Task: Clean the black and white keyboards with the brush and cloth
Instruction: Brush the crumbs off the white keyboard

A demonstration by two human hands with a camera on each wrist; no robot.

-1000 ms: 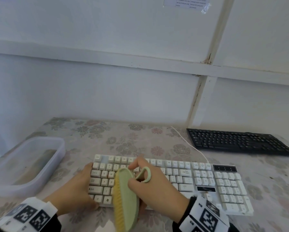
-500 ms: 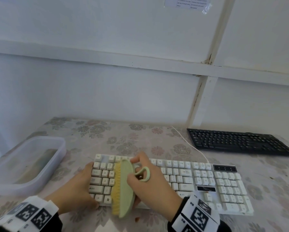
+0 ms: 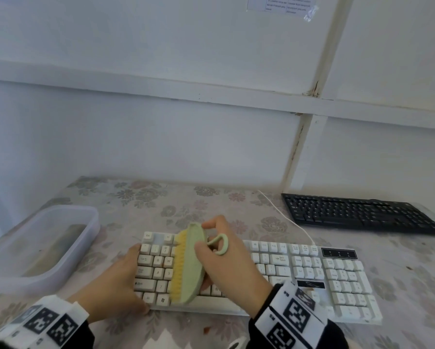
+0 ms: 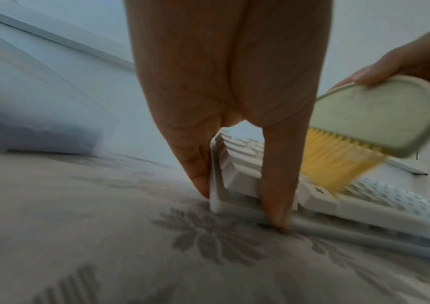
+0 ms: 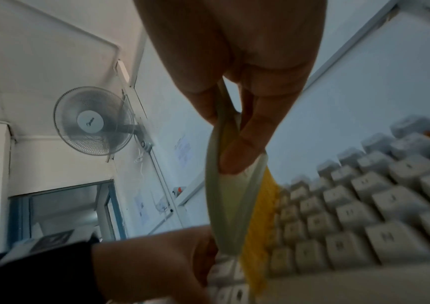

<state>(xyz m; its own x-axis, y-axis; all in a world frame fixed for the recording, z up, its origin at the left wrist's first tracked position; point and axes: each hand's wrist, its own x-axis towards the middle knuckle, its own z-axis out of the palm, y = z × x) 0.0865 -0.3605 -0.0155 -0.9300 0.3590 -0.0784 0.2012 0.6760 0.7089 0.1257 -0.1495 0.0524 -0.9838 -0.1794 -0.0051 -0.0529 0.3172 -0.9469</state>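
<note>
The white keyboard (image 3: 299,268) lies in front of me on the flowered table. My right hand (image 3: 226,263) grips a green brush (image 3: 188,263) with yellow bristles, thumb on its back and fingers round the far side, its loop sticking out by my knuckles. The bristles (image 4: 333,162) sit on the keys at the keyboard's left part (image 5: 364,216). My left hand (image 3: 115,280) braces the keyboard's near left corner (image 4: 224,197) with straight fingers, thumb (image 4: 278,185) on the front edge. The black keyboard (image 3: 357,212) lies at the back right, untouched.
A clear plastic tub (image 3: 85,222) stands at the left with something dull and flat inside. The white keyboard's cable (image 3: 284,217) runs back toward the wall. A wall rises right behind the table. A fan (image 5: 93,121) hangs high up.
The brush has swept away from me over the left keys, from the keyboard's front edge up to its top rows. My left hand stayed at the corner.
</note>
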